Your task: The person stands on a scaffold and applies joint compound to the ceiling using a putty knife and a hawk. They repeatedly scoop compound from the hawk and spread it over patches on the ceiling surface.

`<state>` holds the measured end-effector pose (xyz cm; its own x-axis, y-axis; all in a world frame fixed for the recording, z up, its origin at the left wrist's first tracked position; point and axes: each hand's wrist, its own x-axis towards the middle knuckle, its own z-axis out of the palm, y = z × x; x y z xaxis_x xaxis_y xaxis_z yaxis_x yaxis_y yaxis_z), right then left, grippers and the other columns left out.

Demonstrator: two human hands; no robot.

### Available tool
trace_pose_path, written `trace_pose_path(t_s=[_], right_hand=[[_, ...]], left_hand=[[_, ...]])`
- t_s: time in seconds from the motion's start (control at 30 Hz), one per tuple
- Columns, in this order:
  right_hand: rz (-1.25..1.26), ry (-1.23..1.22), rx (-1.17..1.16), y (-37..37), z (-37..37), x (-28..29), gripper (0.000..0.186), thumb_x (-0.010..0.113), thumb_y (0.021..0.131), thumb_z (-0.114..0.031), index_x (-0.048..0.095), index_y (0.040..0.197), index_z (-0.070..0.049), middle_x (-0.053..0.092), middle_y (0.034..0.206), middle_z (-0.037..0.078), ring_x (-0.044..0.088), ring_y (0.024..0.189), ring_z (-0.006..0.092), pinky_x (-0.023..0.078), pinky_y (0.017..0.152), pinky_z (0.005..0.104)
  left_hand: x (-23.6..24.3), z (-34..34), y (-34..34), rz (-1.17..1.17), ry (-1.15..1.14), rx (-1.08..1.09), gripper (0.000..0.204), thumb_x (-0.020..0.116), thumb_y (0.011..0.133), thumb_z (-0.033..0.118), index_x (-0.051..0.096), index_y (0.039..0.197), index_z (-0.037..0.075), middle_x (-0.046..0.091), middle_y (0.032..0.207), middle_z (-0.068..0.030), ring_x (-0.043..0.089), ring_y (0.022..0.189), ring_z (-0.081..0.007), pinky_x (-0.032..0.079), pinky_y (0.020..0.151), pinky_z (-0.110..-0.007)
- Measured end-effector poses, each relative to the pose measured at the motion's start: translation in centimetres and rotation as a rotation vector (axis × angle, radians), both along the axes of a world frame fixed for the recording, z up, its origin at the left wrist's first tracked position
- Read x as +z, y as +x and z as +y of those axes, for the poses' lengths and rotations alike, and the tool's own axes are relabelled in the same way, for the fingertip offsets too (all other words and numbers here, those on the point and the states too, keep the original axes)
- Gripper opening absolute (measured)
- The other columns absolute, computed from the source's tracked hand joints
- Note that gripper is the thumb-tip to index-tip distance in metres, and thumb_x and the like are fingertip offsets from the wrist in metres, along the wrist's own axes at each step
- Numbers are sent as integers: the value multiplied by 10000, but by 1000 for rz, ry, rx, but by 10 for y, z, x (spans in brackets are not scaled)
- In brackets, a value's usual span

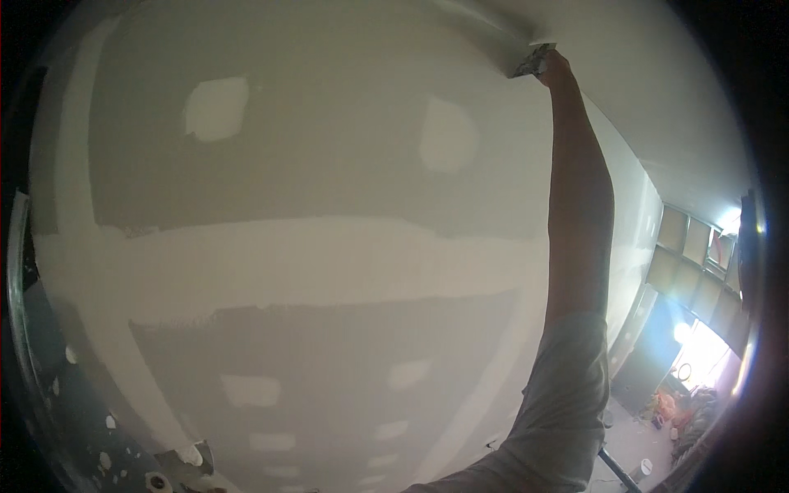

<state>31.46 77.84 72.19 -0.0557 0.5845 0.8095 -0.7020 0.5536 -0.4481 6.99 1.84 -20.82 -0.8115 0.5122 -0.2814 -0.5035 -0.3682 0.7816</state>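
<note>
Nearest to us, a grey sleeve [559,394] leads into the bare right forearm [579,197], which we see stretched almost straight, presumably because the ceiling line lies high. At its far end, the right hand [558,71] has its fingers closed around a broad-bladed tool [530,62]. We find this tool at the far right of the wall [329,164], where wall meets ceiling [682,107]; its blade spreads leftward from the hand, a hold that we judge suits working along a corner. We cannot tell which surface it touches. The left hand is out of view, so we cannot tell how its fingers stand. Across the wall runs a pale band [288,263], probably covering a board joint; a pale patch [217,109] to its far left likely hides fixings. Farther right, we note exposed framing [672,228] and a bright opening [703,357].
</note>
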Motion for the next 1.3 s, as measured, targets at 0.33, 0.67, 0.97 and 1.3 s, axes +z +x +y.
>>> trace_pose_path(t_s=[0.33, 0.67, 0.97, 1.3], right_hand=[[41, -150, -132, 52, -26, 11, 487, 670, 926, -139, 529, 1391, -110, 596, 1319, 139, 578, 1222, 354, 519, 984, 558], [-113, -103, -121, 37, -26, 10, 470, 633, 927, -129, 523, 1383, -124, 548, 1376, 155, 496, 1313, 354, 472, 1034, 583], [-179, -50, -262, 31, -52, 1, 414, 619, 935, -145, 548, 1341, -99, 545, 1365, 160, 512, 1286, 352, 477, 1029, 573], [-320, 117, -504, 48, -67, -3, 472, 560, 1018, -138, 439, 1457, -13, 534, 1422, 190, 540, 1302, 384, 475, 1067, 599]], left_hand=[[93, 27, -24, 131, -71, 253, 130, 610, 1028, 204, 608, 1076, 84, 461, 587, 31, 326, 398, -42, 234, 333, -218], [69, 38, -20, 314, -195, 202, 143, 599, 1034, 214, 621, 1091, 85, 483, 581, 16, 345, 366, -54, 253, 301, -224], [62, 42, -23, 242, -202, 175, 181, 615, 1023, 239, 627, 1097, 74, 477, 586, 16, 347, 363, -58, 251, 304, -227], [63, 56, -27, 287, -234, 143, 145, 570, 1051, 247, 603, 1112, 119, 485, 622, 17, 349, 385, -55, 261, 314, -221]])
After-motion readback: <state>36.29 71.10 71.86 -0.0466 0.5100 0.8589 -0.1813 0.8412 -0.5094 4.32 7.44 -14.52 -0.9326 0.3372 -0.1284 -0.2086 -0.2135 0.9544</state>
